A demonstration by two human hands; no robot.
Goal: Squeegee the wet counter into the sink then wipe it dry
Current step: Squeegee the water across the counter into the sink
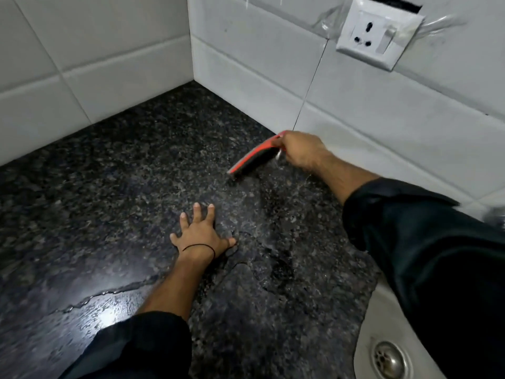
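squeegee (252, 157), red and black, gripped in closed right hand (302, 150) near back wall tiles (355, 105), blade reaching down-left from the grip onto dark granite counter (123, 160). long axis roughly diagonal; sink (367, 335) well behind and right of blade, so likely a pull toward the body. left hand (200, 233) open, flat on counter, holding nothing. water film (103, 305) pooled near left forearm. sink basin showing only drain (389, 359).
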